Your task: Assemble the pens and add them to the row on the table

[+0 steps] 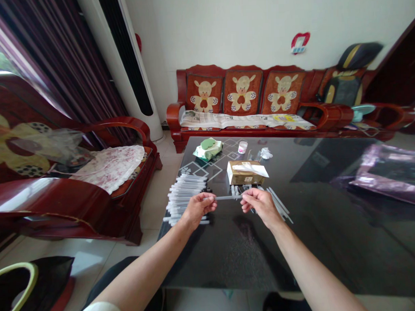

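Observation:
A thin, pale grey stick-like tube (pixel 228 198) is stretched level between my two hands, above the dark table (pixel 211 259). My left hand (pixel 200 207) pinches its left end, and my right hand (pixel 258 204) pinches its right end. Close to my left hand lies a stack of similar pale tubes (pixel 185 197), some with dark tips at their right ends. Several more loose tubes (pixel 279 203) lie beside and behind my right hand, which partly hides them. What the tubes are exactly is too small to tell.
Beyond my hands stands a tissue box (pixel 248 173). Farther back are a green wipes pack (pixel 209 148), a small white cup (pixel 242 147) and a crumpled tissue (pixel 265 153). Purple plastic packaging (pixel 392 169) lies at the right. A bin (pixel 45 288) stands at lower left.

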The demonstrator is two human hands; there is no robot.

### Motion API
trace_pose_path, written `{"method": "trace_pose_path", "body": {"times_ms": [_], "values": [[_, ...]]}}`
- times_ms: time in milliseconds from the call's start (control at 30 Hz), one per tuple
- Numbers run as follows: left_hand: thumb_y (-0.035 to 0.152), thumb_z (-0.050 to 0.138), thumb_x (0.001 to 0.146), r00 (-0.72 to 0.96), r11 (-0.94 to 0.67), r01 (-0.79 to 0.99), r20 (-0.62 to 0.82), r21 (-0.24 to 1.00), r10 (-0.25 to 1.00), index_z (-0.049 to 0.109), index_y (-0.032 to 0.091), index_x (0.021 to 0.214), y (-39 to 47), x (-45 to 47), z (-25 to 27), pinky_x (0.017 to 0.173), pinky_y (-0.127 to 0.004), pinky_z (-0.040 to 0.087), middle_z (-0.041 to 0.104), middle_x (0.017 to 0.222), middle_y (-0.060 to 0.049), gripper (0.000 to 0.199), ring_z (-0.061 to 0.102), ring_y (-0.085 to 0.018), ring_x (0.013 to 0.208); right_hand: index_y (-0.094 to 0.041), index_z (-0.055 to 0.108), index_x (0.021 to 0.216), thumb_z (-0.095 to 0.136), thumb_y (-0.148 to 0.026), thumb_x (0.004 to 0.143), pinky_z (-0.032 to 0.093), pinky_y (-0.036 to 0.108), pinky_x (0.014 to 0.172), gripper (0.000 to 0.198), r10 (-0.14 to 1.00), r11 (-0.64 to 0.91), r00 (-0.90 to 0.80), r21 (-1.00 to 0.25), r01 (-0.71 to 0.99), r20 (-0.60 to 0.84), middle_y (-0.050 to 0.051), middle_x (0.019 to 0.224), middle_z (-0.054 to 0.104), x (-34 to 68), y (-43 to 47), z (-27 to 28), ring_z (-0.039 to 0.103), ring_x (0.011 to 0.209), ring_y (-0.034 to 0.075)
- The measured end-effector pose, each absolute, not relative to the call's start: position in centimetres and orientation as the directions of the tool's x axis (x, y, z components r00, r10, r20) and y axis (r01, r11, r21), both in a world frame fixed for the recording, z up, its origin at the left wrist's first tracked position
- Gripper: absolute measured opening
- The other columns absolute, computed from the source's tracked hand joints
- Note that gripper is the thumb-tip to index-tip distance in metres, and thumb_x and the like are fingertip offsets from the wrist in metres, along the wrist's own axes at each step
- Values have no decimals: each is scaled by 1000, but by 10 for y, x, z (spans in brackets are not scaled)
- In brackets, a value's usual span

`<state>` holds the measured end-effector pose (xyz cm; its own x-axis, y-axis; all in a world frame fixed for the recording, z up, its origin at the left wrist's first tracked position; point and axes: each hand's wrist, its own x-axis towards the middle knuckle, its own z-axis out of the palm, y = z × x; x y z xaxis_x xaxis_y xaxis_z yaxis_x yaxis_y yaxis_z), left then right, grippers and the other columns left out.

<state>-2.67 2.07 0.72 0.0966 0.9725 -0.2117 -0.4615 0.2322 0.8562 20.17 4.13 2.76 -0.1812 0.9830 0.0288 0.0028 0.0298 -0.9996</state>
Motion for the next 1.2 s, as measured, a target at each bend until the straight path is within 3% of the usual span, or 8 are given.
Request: {"method": "trace_pose_path", "body": {"times_ms": [167, 400, 667, 867, 1067, 1200], "values": [[23, 78, 64, 117, 242, -462, -212, 853, 970, 65, 8, 83, 20, -26, 7, 58, -20, 51, 67, 69, -6, 28, 61, -10, 58, -12, 61, 70, 61, -52, 76, 43, 21, 32, 41, 995, -22, -98, -997, 76, -29, 4, 51, 61, 201, 42, 25, 54, 37, 12], [21, 78, 63, 92, 234, -472, -217, 850, 972, 65, 7, 82, 21, -27, 7, 56, -19, 50, 66, 68, -6, 27, 61, -10, 57, -12, 63, 82, 71, -42, 70, 54, 27, 49, 34, 980, 11, -201, -1000, -22, 16, 5, 65, 67, 205, 43, 30, 62, 51, 15], [22, 78, 64, 113, 240, -470, -211, 850, 971, 65, 7, 82, 21, -26, 4, 56, -20, 50, 66, 68, -6, 27, 61, -10, 57, -13, 60, 70, 61, -51, 76, 43, 20, 33, 39, 993, -8, -117, -996, 87, -19, 3, 52, 61, 203, 41, 27, 54, 38, 11], [22, 78, 63, 95, 235, -472, -216, 850, 972, 65, 7, 82, 21, -26, 5, 55, -19, 50, 66, 67, -6, 28, 60, -9, 56, -12, 63, 85, 71, -41, 69, 55, 29, 51, 35, 980, -8, -201, -1000, -29, -2, 6, 66, 68, 206, 43, 31, 63, 53, 16], [23, 78, 64, 110, 244, -465, -218, 851, 970, 65, 7, 82, 21, -26, 7, 55, -20, 49, 66, 67, -6, 27, 60, -9, 55, -12, 61, 74, 65, -48, 74, 50, 25, 40, 37, 987, -10, -160, -999, 31, -15, 5, 58, 65, 205, 43, 28, 59, 43, 13], [22, 78, 64, 96, 238, -471, -218, 849, 971, 65, 8, 82, 21, -26, 7, 56, -20, 50, 66, 68, -6, 26, 60, -10, 57, -11, 63, 80, 64, -50, 74, 52, 26, 42, 39, 989, -13, -149, -1000, 13, -15, 6, 61, 66, 207, 43, 29, 60, 47, 14]]}}
